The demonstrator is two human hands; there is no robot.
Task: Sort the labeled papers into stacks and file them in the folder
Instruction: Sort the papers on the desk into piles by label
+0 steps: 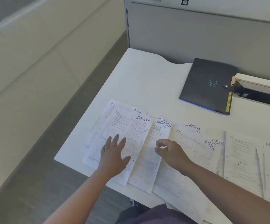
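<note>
SPORTS paper [136, 135] under flat left hand [115, 154], ADMIN paper [150, 152] beneath right hand [169, 151]

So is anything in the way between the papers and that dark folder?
Nothing visible blocks the way. Bare white desk lies between the papers and the folder, but the folder is shut, its snap strap fastened.

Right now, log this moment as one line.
left hand flat on white SPORTS-labelled paper | right hand pinching white ADMIN-labelled paper | black folder closed
</note>
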